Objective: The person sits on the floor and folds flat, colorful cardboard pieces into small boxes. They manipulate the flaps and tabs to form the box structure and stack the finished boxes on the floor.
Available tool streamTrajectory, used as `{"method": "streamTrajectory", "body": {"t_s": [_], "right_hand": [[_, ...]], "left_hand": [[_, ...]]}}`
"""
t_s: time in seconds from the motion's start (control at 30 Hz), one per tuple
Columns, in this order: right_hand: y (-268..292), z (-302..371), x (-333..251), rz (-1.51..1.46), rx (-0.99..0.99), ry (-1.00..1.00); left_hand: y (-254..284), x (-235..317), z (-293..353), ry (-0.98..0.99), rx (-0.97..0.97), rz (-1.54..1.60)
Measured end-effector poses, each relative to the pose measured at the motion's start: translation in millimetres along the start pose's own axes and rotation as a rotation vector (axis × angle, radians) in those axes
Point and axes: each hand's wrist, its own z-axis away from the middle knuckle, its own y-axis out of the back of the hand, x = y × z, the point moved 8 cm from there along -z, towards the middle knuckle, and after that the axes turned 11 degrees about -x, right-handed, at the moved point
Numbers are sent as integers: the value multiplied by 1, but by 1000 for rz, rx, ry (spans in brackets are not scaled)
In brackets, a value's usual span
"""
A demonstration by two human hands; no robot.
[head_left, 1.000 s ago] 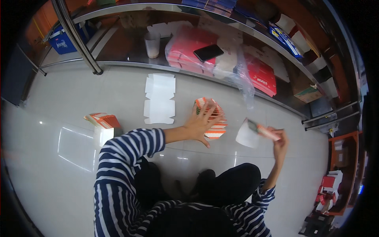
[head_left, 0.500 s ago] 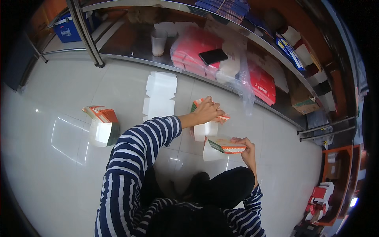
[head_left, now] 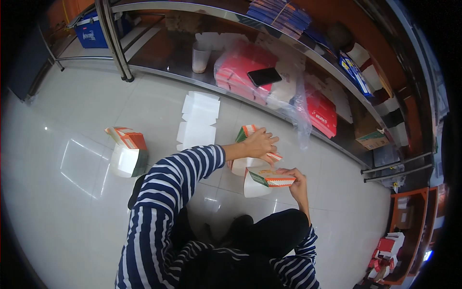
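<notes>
My left hand (head_left: 260, 143) reaches over an orange, green and white paper food carton (head_left: 244, 166) on the floor, its fingers bent across the printed upper part, partly hiding it. To the right, my right hand (head_left: 296, 182) grips the right end of a second paper food carton (head_left: 269, 178). This one is tilted, with its white flap pointing left and its orange-edged side toward me. It overlaps the first carton's near edge from this viewpoint; whether they touch I cannot tell. Farther left, a similar carton (head_left: 126, 159) stands alone on the tiles.
A flat white carton blank (head_left: 198, 120) lies beyond my left forearm. Behind it runs a low metal shelf (head_left: 168, 77) with a plastic cup (head_left: 200, 58), bagged red packages (head_left: 240, 72) and a phone (head_left: 264, 76). An orange rack (head_left: 409, 226) stands at the right.
My right hand and its carton have shifted slightly left, closer to the carton under my left hand. The left hand's fingers have spread a little. The whole view has shifted slightly.
</notes>
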Motion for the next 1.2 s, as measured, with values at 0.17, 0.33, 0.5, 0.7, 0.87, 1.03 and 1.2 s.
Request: {"method": "streamTrajectory", "body": {"t_s": [0.17,0.33,0.5,0.7,0.87,1.03,1.2], "right_hand": [[0,6,0,-10,28,-36],[-2,8,-3,5,17,-32],[-4,8,-2,-25,21,-54],[-9,6,-4,-10,6,-52],[-7,1,-14,28,12,24],[11,-5,-15,84,140,110],[-6,-26,15,203,96,176]], "left_hand": [[-7,-6,16,-1,20,77],[0,4,24,-108,-91,74],[-17,-5,39,-115,-131,131],[0,-7,31,44,-59,160],[-8,-15,23,129,149,176],[-14,-16,18,11,256,100],[-13,-15,12,-51,222,66]]}}
